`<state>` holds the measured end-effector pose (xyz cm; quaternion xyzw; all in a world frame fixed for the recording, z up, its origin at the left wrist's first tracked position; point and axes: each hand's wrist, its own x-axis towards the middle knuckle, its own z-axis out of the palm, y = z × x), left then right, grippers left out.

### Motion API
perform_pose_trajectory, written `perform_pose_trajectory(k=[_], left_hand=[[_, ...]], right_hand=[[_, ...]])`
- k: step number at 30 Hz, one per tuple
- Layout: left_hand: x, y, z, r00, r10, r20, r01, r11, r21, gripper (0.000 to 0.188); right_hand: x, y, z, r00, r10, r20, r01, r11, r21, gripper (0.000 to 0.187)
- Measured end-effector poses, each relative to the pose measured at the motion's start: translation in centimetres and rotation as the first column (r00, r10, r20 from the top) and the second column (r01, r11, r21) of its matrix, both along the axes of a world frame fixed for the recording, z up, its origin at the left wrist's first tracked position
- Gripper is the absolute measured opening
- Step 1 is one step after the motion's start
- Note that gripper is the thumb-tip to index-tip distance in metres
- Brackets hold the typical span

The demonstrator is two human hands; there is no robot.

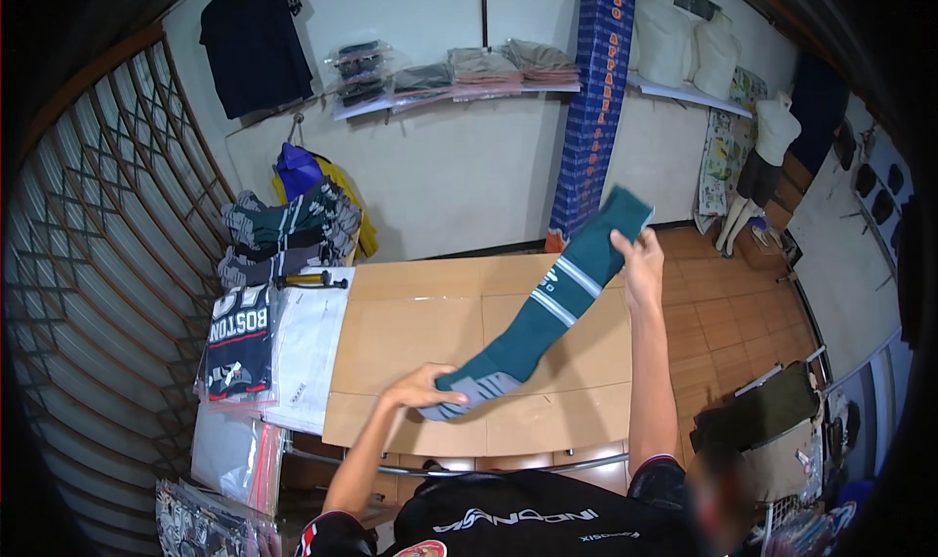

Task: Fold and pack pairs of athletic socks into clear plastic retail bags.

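Note:
A long dark green sock (pixel 528 338) with white stripes and a grey patterned foot is stretched slantwise above a cardboard-covered table (pixel 391 322). Its foot end is pinched by my left hand (pixel 422 387), thumb on top. Up at the cuff, my right hand (pixel 640 256) grips the other end, thumb on the near face and the remaining fingers partly behind the fabric. The sock looks flat and lies between the two hands, toe toward the lower left and cuff toward the upper right.
Left of the cardboard lie a packed dark jersey (pixel 240 342), white sheets (pixel 308 352) and a black-and-yellow tool (pixel 313 279). Behind them rises a pile of green and grey socks (pixel 293 220). A wall shelf (pixel 459 92) bears folded packs; mannequins (pixel 767 156) stand at right.

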<state>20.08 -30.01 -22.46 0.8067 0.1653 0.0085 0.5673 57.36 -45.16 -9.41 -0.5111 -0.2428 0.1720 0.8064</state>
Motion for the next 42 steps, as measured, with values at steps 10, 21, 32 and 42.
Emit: perform_pose_trajectory(k=[10,21,32,42], left_hand=[[-10.5,5.7,-6.1,0.705,0.709,-0.025,-0.685,0.671,-0.283,0.059],[-4.4,0.8,-4.6,0.59,0.681,0.434,-0.799,0.415,0.435,0.068],[-1.0,-4.7,-6.9,0.866,0.499,0.017,-0.347,0.578,0.739,0.074],[-1.3,-4.8,-6.9,0.883,0.469,0.01,-0.314,0.575,0.756,0.071]], right_hand=[[-1.8,-6.5,-20.3,0.98,0.016,-0.198,-0.137,0.778,-0.613,0.058],[-2.7,-7.1,-15.6,0.692,0.355,0.628,0.294,0.655,-0.696,0.056],[-0.3,-4.5,-14.5,0.642,0.653,0.402,0.116,0.436,-0.893,0.029],[-0.7,-4.8,-18.1,0.722,0.375,0.581,0.239,0.653,-0.719,0.03]])
